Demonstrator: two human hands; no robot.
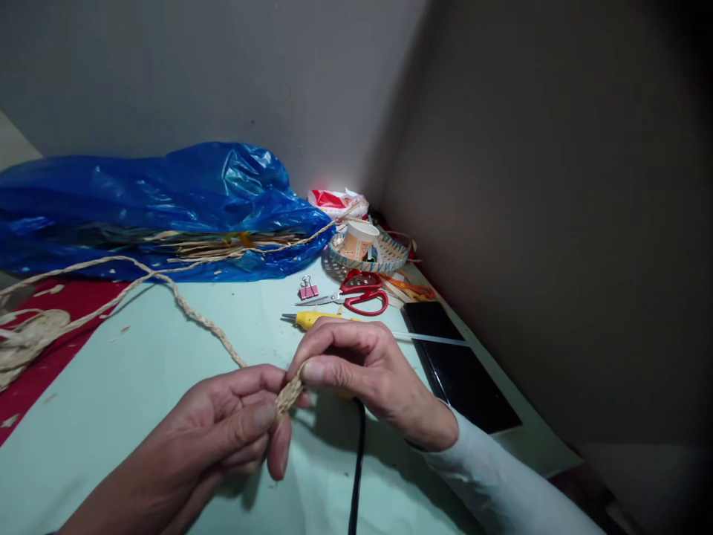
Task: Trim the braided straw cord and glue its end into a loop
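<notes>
A small piece of braided straw is held between my two hands above the pale green table surface. My left hand grips its lower end with thumb and fingers. At the upper end, the thumb and index finger of my right hand pinch it. A long straw braid runs from the left side of the table to behind my left fingers; whether it joins the held piece is hidden. Just behind my right hand lies a yellow-handled glue gun, partly covered, with a black cord trailing toward me.
Red-handled scissors and a pink binder clip lie farther back. A woven basket holds a paper cup. A black phone-like slab lies right. Back left, a blue plastic bag contains straw; a braid coil sits left.
</notes>
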